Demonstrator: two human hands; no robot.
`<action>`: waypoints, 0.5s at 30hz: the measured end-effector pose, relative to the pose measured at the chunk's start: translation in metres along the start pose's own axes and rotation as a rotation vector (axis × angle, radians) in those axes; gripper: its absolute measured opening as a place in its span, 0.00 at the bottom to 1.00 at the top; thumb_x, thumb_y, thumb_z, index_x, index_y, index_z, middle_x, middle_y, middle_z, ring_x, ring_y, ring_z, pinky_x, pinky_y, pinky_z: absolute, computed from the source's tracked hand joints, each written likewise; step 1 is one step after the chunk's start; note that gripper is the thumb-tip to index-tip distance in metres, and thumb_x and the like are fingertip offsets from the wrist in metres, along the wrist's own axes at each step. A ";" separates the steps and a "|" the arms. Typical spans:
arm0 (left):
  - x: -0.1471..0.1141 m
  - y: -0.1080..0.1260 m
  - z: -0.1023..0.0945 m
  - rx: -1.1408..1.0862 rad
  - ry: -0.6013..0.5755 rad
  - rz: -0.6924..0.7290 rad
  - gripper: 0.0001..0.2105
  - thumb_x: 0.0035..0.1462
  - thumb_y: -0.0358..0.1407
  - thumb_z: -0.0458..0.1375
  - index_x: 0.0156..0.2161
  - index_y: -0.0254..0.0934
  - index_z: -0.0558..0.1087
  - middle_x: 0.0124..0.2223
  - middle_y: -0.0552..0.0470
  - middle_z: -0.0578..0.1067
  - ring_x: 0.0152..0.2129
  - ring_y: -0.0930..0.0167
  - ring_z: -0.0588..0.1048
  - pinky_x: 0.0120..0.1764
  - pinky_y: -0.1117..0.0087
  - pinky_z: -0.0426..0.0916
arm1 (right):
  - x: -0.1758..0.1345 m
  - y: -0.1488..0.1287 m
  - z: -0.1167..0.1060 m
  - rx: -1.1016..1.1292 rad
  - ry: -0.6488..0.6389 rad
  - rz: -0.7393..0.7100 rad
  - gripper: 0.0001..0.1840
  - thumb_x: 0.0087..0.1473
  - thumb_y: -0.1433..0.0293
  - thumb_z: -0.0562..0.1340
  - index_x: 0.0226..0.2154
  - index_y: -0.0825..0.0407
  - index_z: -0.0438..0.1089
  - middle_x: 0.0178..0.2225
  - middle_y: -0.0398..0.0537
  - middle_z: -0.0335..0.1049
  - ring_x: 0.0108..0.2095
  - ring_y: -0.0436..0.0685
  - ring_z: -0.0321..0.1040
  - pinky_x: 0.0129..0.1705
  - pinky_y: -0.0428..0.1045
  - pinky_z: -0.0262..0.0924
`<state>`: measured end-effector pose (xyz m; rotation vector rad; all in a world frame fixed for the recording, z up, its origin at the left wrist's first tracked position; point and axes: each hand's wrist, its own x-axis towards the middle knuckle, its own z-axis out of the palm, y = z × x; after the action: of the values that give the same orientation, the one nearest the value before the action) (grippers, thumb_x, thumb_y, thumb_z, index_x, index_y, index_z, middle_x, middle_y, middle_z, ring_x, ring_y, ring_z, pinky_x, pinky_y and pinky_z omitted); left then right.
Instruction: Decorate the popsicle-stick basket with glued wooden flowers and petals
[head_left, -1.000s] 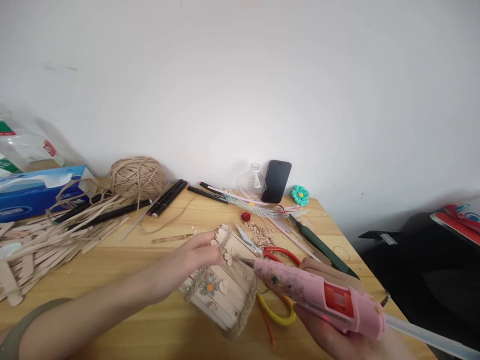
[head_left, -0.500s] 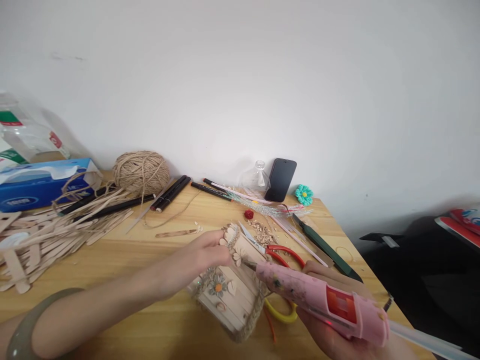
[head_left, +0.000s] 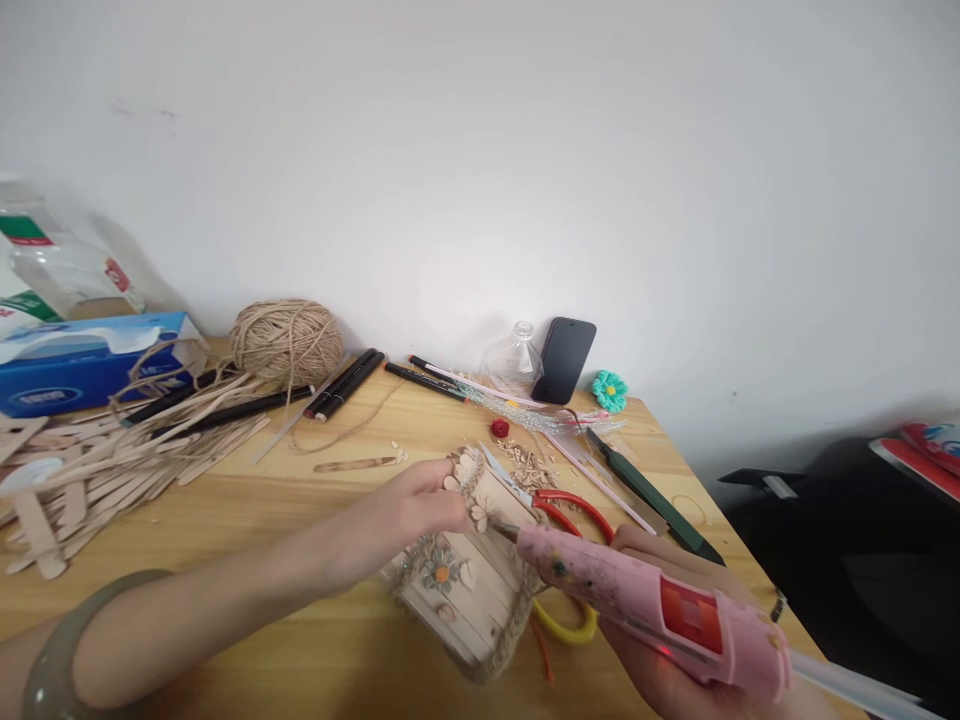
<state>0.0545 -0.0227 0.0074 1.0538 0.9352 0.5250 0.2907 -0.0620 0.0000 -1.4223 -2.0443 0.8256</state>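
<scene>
My right hand (head_left: 660, 640) is closed around a pink hot glue gun (head_left: 622, 590) with a clear glue stick out of its back. Its metal nozzle points left, at a small wooden petal flower (head_left: 482, 508). That flower is on a small wooden craft piece (head_left: 480, 590), built of flat sticks and edged with twine. My left hand (head_left: 416, 505) grips the upper left of this piece, thumb bent over it. A grey-blue flower with an orange centre (head_left: 441, 573) decorates its front. Scissors with red handles (head_left: 577, 505) lie behind the glue gun.
Wooden sticks (head_left: 150, 480) and a blue tissue pack (head_left: 90, 365) lie at left, near a ball of twine (head_left: 286, 340). Black markers (head_left: 346, 385), a phone (head_left: 566, 360) and a small glass bottle (head_left: 517, 350) stand or lie along the wall. A green cutter (head_left: 652, 490) lies right.
The whole view has shifted slightly. My hands, the glue gun and the craft piece keep nearly the same places relative to each other, with the nozzle still at the petal flower.
</scene>
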 end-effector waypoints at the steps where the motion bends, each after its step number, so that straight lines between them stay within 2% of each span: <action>1: 0.000 0.000 0.000 -0.002 -0.004 0.004 0.05 0.45 0.34 0.53 0.29 0.37 0.69 0.30 0.57 0.71 0.30 0.70 0.69 0.34 0.72 0.62 | 0.000 0.001 0.001 -0.010 0.007 -0.004 0.15 0.52 0.57 0.58 0.38 0.44 0.76 0.22 0.46 0.71 0.25 0.58 0.72 0.26 0.50 0.70; 7: 0.000 0.002 0.000 0.030 0.031 -0.023 0.05 0.43 0.35 0.54 0.27 0.37 0.68 0.29 0.55 0.71 0.31 0.68 0.70 0.34 0.70 0.63 | -0.001 -0.004 0.002 -0.067 0.044 -0.006 0.14 0.53 0.60 0.58 0.38 0.42 0.76 0.20 0.45 0.68 0.21 0.56 0.69 0.24 0.49 0.68; 12: -0.001 0.003 0.000 0.023 0.022 -0.020 0.04 0.43 0.35 0.53 0.27 0.37 0.66 0.28 0.55 0.70 0.31 0.68 0.69 0.34 0.70 0.63 | -0.001 -0.021 0.000 -0.119 0.036 -0.035 0.12 0.53 0.66 0.56 0.30 0.43 0.76 0.19 0.46 0.67 0.19 0.53 0.67 0.20 0.46 0.65; 15: -0.001 0.003 -0.001 0.040 0.046 -0.025 0.04 0.43 0.36 0.53 0.26 0.37 0.65 0.27 0.55 0.70 0.31 0.67 0.69 0.34 0.70 0.63 | -0.001 -0.027 -0.004 -0.144 0.063 -0.062 0.11 0.51 0.67 0.57 0.28 0.43 0.76 0.19 0.45 0.67 0.20 0.54 0.67 0.21 0.46 0.65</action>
<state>0.0530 -0.0214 0.0106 1.0688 1.0018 0.5138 0.2765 -0.0691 0.0219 -1.4346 -2.1244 0.6108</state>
